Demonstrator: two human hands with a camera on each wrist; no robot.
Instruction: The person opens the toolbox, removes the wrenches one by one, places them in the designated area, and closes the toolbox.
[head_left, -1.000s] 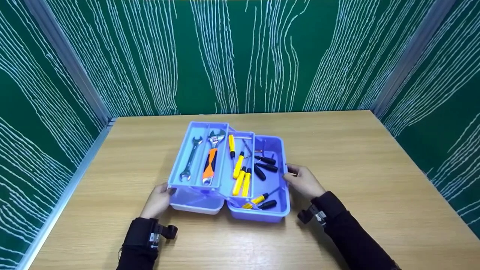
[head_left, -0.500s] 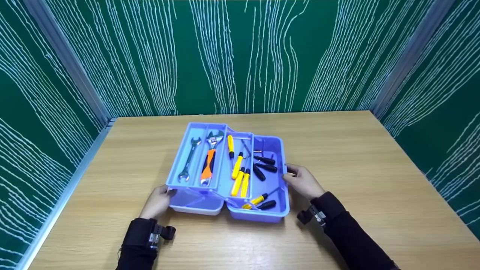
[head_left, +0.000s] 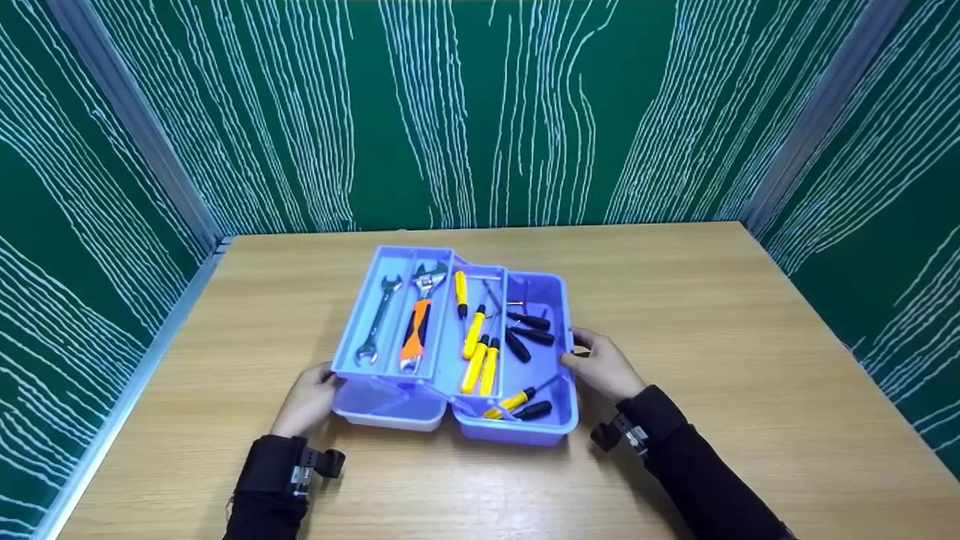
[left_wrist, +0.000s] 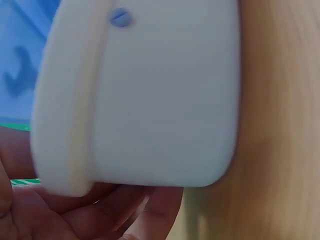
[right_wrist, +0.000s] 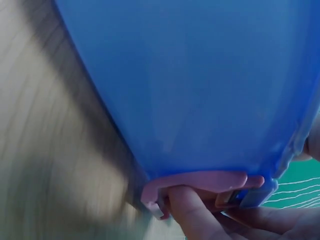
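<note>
A purple toolbox point(head_left: 517, 433) stands opened out on the table, its stepped trays spread to the left over the lid. My left hand point(head_left: 304, 401) holds the lid's left side; in the left wrist view its fingers curl at the edge of the pale lid point(left_wrist: 165, 105). On the right, my right hand point(head_left: 606, 369) grips the base wall with the thumb at the rim. The right wrist view has a finger against a pink latch point(right_wrist: 210, 180). In the top tray lie an open-end wrench point(head_left: 379, 319) and an orange-handled adjustable wrench point(head_left: 416, 330).
Several yellow-handled screwdrivers point(head_left: 474, 366) lie in the middle tray. Black-handled tools point(head_left: 517, 346) and another yellow screwdriver point(head_left: 510, 403) are in the base. Wooden tabletop point(head_left: 675, 285) surrounds the toolbox, with green patterned walls point(head_left: 517, 112) behind and at both sides.
The toolbox has shifted very slightly left. My left hand has moved a little left and down, and my right hand a touch left along the rim.
</note>
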